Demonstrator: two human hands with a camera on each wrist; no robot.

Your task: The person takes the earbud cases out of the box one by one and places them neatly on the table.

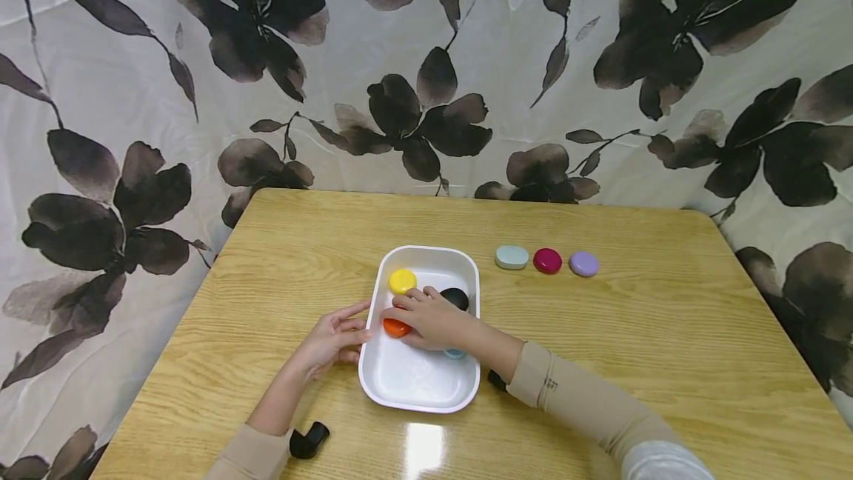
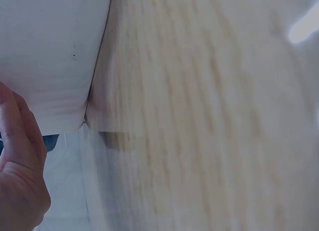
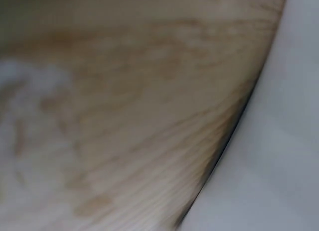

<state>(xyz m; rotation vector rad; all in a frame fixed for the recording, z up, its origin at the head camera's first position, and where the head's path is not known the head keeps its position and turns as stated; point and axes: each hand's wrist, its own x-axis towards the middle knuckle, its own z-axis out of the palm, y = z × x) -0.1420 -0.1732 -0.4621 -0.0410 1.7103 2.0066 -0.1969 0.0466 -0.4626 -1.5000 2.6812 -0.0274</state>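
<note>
Both forearms (image 1: 580,395) reach inward, left hand (image 1: 333,341) outstretched, right hand (image 1: 437,321) palm down.

Free near end inside tray (image 1: 415,382)

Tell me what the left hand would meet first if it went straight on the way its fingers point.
The left hand would first meet the white tray, at its near long side; the fingertips look already against it, though depth is hard to judge.

The wood-grain surface (image 1: 640,339) shows a bright reflection (image 1: 424,447) at its near side. Beyond its far edge hangs white, dark-flowered fabric (image 1: 506,72).
</note>
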